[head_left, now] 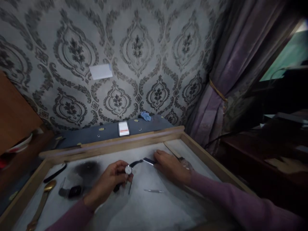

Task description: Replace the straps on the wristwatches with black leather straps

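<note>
Holding a small watch (128,170) up in both hands

Pinching the round, pale-dialled case between thumb and fingers of the left hand (113,176). Gripping the far end of its dark strap (136,162) in the right hand (169,165), showing a bright glint along the strap near the fingertips. Working just above a pale tabletop (130,211) with a raised wooden rim (96,148). Having a slim silver tool (154,191) lying between the forearms, nearer than the watch. Passing the right wrist close beside a light-strapped watch (186,164). Leaving the left forearm near a dark watch (75,192), to the right of a gold watch (50,186) and a loose black band (55,173). Facing a white packet (124,129) and a crumpled blue cloth (145,116) beyond the rim, below a patterned wall (137,48).
</note>
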The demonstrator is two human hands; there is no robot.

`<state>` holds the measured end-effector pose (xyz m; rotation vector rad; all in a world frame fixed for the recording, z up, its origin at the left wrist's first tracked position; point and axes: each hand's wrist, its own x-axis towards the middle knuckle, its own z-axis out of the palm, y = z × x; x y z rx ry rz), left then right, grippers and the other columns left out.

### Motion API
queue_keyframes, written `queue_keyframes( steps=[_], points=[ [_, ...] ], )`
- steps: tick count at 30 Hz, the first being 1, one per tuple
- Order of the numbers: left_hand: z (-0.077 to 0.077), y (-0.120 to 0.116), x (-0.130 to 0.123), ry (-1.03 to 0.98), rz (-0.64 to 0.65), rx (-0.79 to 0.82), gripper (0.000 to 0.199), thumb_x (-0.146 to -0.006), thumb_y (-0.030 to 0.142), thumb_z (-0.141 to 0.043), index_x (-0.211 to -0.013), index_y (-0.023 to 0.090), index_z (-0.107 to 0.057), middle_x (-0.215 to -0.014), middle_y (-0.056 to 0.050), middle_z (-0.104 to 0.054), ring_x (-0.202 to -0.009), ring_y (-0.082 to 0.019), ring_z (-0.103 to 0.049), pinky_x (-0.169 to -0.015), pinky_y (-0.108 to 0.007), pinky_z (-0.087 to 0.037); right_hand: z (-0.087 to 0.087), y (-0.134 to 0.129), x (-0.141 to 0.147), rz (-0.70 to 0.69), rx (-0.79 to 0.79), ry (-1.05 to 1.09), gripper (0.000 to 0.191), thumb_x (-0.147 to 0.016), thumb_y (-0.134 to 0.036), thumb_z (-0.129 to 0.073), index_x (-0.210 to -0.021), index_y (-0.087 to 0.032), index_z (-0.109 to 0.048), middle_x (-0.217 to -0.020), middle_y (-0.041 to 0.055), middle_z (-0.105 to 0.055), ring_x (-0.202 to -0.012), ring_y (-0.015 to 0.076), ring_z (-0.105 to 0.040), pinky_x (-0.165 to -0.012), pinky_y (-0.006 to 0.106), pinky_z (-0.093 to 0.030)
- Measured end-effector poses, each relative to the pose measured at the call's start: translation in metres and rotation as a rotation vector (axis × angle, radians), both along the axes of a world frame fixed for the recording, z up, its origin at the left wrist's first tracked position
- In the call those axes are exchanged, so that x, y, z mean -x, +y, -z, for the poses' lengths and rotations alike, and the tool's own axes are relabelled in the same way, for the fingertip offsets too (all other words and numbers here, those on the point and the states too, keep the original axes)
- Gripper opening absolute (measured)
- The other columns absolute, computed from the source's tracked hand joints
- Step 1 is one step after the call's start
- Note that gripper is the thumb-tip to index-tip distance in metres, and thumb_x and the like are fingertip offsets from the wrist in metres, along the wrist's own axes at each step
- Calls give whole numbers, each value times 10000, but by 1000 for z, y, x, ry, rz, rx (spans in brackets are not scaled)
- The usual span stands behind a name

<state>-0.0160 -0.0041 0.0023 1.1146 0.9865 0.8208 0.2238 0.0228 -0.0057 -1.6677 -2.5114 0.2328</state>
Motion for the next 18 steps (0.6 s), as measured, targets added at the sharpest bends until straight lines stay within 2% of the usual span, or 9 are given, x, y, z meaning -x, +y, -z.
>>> queue_keyframes(
  steps=[5,11,15,18],
  points=[
    [7,3,5,13,21,4,248,-632,235,-759,-799,155,-594,-767,-45,-681,-721,-171,-631,-595,-241,-428,3,5,-3,7,56,72,65,-810,-122,-563,-829,-170,-523,-935,76,-609,-866,194,-558,-735,274,-391],
    [17,3,8,1,27,37,254,-650,261,-771,-806,144,-608,-745,-38,-683,-679,-164,-640,-608,-258,-462,15,11,-6,16,57,156,95,-781,-95,-542,-798,-183,-512,-763,13,-600,-688,145,-524,-602,238,-325],
    [18,5,8,0,0,56,270,-659,283,-774,-805,142,-597,-748,-40,-693,-675,-159,-652,-598,-246,-467,17,20,-7,11,30,199,129,-773,-60,-497,-815,-178,-525,-718,-2,-583,-641,131,-497,-584,230,-319],
    [15,5,8,7,-15,80,310,-641,296,-781,-827,143,-586,-742,-47,-702,-650,-163,-658,-560,-239,-455,16,26,-7,2,0,209,132,-775,-51,-492,-814,-165,-545,-752,21,-584,-681,145,-508,-615,240,-349]
  ],
)
